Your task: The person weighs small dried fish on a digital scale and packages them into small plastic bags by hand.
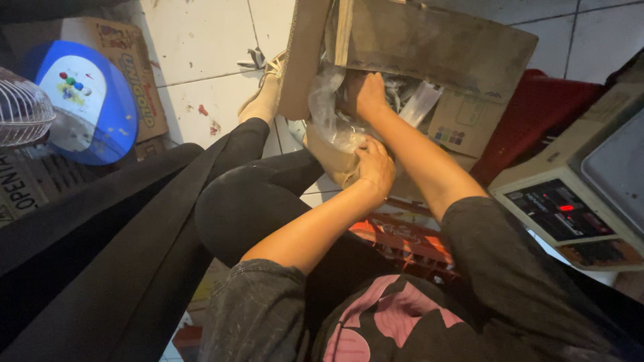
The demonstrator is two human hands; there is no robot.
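- Head view looks down on a seated person in a dark grey tee with a pink print and black trousers, knees bent over the floor.
- Left hand (376, 167) sits near the centre of the frame, its grip closed around the clear plastic bag (332, 117) where the bag meets a tan paper wrapping (332, 164).
- Right hand (367, 94) reaches up at about 12 o'clock from the left hand, into the open cardboard box (429, 47); its fingers curl into the crumpled plastic inside, though how firmly they clench I cannot tell.
- That plastic bag hangs at the box's open mouth, half in and half out, between the two hands.
- Floor is white tile (194, 53) with grey grout, spotted with reddish flecks and scuffs.
- At 9 o'clock lie flattened cardboard sheets (134, 67), a blue and white round-topped piece (87, 94), and the wire guard of a fan (23, 107) at the left edge.
- At 3 o'clock stands a beige electronic scale (577, 194) with a dark key panel and a small red light, beside something red (537, 114).
- Below the hands, at 6 o'clock, an orange plastic crate (402, 241) shows past the forearms.
- One foot in a beige shoe (265, 94) rests on the tile just left of the box.
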